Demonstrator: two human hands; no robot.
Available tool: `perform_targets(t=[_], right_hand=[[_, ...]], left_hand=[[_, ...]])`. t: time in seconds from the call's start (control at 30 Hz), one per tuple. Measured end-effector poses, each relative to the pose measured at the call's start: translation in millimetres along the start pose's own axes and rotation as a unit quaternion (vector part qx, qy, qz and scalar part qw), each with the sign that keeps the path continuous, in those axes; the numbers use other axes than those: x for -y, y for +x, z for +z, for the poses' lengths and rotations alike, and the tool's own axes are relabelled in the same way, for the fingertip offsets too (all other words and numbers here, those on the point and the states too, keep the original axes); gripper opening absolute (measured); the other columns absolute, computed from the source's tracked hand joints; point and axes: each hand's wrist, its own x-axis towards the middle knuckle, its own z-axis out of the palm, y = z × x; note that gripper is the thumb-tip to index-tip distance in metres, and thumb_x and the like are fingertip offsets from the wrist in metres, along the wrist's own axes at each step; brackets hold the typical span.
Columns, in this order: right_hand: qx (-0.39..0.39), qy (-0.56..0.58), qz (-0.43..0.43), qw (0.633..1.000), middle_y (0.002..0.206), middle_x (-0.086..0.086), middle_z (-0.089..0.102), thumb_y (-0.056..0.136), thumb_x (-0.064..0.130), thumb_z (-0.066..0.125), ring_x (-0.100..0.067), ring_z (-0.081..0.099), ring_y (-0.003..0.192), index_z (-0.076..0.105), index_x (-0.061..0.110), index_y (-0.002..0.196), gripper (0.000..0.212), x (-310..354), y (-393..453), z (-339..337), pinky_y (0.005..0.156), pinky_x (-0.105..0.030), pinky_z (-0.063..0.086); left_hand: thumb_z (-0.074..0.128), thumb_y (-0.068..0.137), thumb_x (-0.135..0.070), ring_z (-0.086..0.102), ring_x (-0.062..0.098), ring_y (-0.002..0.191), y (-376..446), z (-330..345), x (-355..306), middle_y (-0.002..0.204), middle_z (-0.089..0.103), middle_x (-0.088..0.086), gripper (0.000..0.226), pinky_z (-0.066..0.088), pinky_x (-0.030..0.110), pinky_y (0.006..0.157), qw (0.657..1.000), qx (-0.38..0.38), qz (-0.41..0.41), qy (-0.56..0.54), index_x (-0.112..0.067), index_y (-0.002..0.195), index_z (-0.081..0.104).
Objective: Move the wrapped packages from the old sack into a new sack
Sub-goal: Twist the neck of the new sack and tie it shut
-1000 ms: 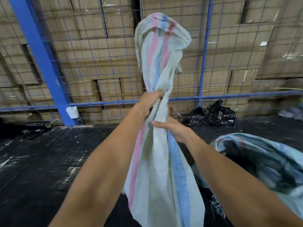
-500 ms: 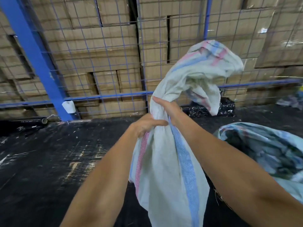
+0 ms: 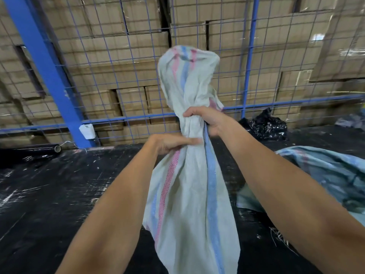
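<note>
Setting: I stood at a black, scuffed work surface [image 3: 59, 194], with a blue wire fence [image 3: 122, 80] behind it and stacked cardboard boxes [image 3: 128, 46] beyond the mesh.

Striped sack: I held a pale woven sack [image 3: 189, 194] with pink and blue stripes upright in front of me. It hung limp and flat below my hands, and its top stood above them in a loose bunched hood.

Right hand: My right hand [image 3: 207, 120] was the upper one, its fingers curled tight round the gathered neck of the sack.

Left hand: My left hand [image 3: 169, 144] sat just below it, touching the cloth at the pink stripe. Its fingers lay fairly straight along the fabric; whether they pinched a fold or only pressed on it, I could not tell.

Other sack: A second sack [image 3: 335, 175], bluish and bulky, lay on the surface at my right, mouth turned towards me. Dark shapes showed inside it, too blurred to name as packages.

Also there: A crumpled black plastic bag [image 3: 264, 125] lay near the fence.

Progress: I judged the task barely begun. The sack in my hands looked empty, so it was likely the new one, being shaken out or opened. No wrapped package was in either hand or plainly in view.

Left to do: By my reading, the mouth of the striped sack had yet to be opened, and then every package had to go across from the bulky sack.
</note>
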Motion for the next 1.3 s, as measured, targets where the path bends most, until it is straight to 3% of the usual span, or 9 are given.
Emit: perform_targets(t=[0.13, 0.33, 0.47, 0.67, 0.87, 1.0, 1.13, 1.23, 1.3], right_hand=[[-0.086, -0.050, -0.018, 0.995, 0.095, -0.011, 0.076, 0.061, 0.007, 0.082, -0.028, 0.072, 0.092, 0.075, 0.004, 0.094, 0.034, 0.4, -5.2, -15.1, 0.088, -0.047, 0.058], [-0.157, -0.016, -0.026, 0.987, 0.100, -0.004, 0.076, 0.062, 0.032, 0.094, -0.016, 0.073, 0.092, 0.069, 0.007, 0.108, 0.058, -9.0, -22.6, -64.9, 0.079, -0.027, 0.058], [-0.310, -0.054, -0.041, 0.948, 0.110, -0.015, 0.067, 0.065, 0.003, 0.081, -0.029, 0.065, 0.089, 0.061, -0.005, 0.111, 0.051, -32.2, -32.1, -97.5, 0.076, -0.040, 0.058], [-0.261, 0.122, -0.058, 0.956, 0.111, -0.017, 0.069, 0.069, 0.016, 0.075, -0.033, 0.070, 0.099, 0.063, -0.003, 0.112, 0.050, -29.8, -53.2, -146.8, 0.088, -0.046, 0.057], [-0.237, -0.089, -0.005, 0.967, 0.117, -0.001, 0.068, 0.084, 0.036, 0.074, -0.022, 0.064, 0.110, 0.063, 0.006, 0.123, 0.051, -48.8, -79.1, -208.0, 0.101, -0.039, 0.049], [-0.233, -0.007, 0.007, 0.973, 0.119, -0.006, 0.070, 0.061, 0.043, 0.091, -0.026, 0.066, 0.110, 0.064, 0.009, 0.122, 0.075, -81.6, -85.0, -270.5, 0.096, -0.044, 0.054], [-0.271, 0.039, -0.014, 0.962, 0.124, -0.010, 0.065, 0.074, 0.026, 0.085, -0.025, 0.064, 0.108, 0.055, 0.005, 0.128, 0.065, -102.1, -92.8, -315.3, 0.087, -0.035, 0.054], [-0.217, 0.014, -0.004, 0.976, 0.128, -0.009, 0.065, 0.086, 0.020, 0.074, -0.026, 0.062, 0.114, 0.058, 0.005, 0.130, 0.049, -125.0, -104.5, -366.8, 0.094, -0.034, 0.051], [-0.159, -0.070, 0.006, 0.985, 0.129, -0.002, 0.064, 0.086, 0.039, 0.073, -0.019, 0.061, 0.118, 0.059, 0.012, 0.131, 0.054, -129.0, -119.5, -401.7, 0.101, -0.032, 0.048]], left_hand=[[0.081, 0.079, -0.010, 0.071, 0.023, 0.100, 24.8, 27.0, 7.5, 0.109, 0.075, 0.011, 0.043, 0.058, 0.029, 0.079, 0.972, -0.078, 0.125, -0.180, -0.007, 0.119, 0.067], [0.069, 0.077, -0.017, 0.067, 0.028, 0.090, 69.0, 87.1, -12.4, 0.101, 0.068, 0.013, 0.014, 0.050, 0.027, 0.063, 0.924, -0.213, 0.018, 0.318, -0.009, 0.085, 0.062], [0.062, 0.086, -0.026, 0.062, 0.033, 0.109, 84.6, 131.3, -16.8, 0.120, 0.062, 0.014, 0.039, 0.049, 0.036, 0.085, 0.864, -0.171, 0.027, 0.472, -0.009, 0.122, 0.060], [0.077, 0.085, -0.011, 0.072, 0.010, 0.092, 88.1, 126.3, -55.2, 0.095, 0.077, -0.006, 0.026, 0.057, 0.020, 0.077, 0.989, 0.058, 0.104, 0.091, -0.014, 0.110, 0.068], [0.082, 0.070, -0.021, 0.065, 0.015, 0.073, 142.7, 193.1, -46.7, 0.090, 0.074, 0.010, 0.029, 0.048, 0.022, 0.061, 0.985, -0.060, -0.016, 0.160, -0.010, 0.095, 0.071], [0.074, 0.075, -0.012, 0.061, 0.016, 0.077, 193.9, 252.8, -31.1, 0.091, 0.066, 0.007, 0.023, 0.046, 0.024, 0.063, 0.980, -0.122, -0.037, 0.155, -0.011, 0.097, 0.067], [0.100, 0.041, -0.025, 0.065, 0.027, 0.105, 266.7, 282.9, 16.4, 0.115, 0.066, 0.021, 0.094, 0.043, 0.004, 0.075, 0.980, -0.176, -0.032, 0.084, 0.011, 0.119, 0.061], [0.071, 0.087, 0.000, 0.061, 0.015, 0.057, 257.1, 341.5, -6.4, 0.070, 0.065, 0.010, 0.006, 0.047, 0.016, 0.051, 0.983, -0.161, -0.038, 0.084, -0.003, 0.086, 0.065], [0.063, 0.091, 0.002, 0.053, 0.016, 0.059, 257.8, 362.6, -15.2, 0.073, 0.061, 0.007, 0.011, 0.046, 0.019, 0.051, 0.977, -0.197, -0.018, 0.079, -0.007, 0.096, 0.064]])
